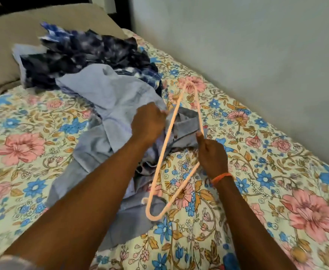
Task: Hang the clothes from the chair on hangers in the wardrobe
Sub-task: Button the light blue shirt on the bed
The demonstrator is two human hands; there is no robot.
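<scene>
A light blue shirt (113,98) lies crumpled on the floral bedsheet (276,162), its collar near the middle. My left hand (148,123) grips the shirt's fabric next to one side of a pale pink plastic hanger (159,158). My right hand (211,152) pinches the hanger's other side, with an orange band on the wrist. The hanger lies lengthwise over the shirt's collar, one end pointing toward the wall and the other toward me. A dark blue patterned garment (93,53) is heaped behind the shirt.
A beige pillow (7,41) sits at the head of the bed on the left. A grey wall (247,55) runs along the bed's right side. The dark headboard (124,14) shows at the top.
</scene>
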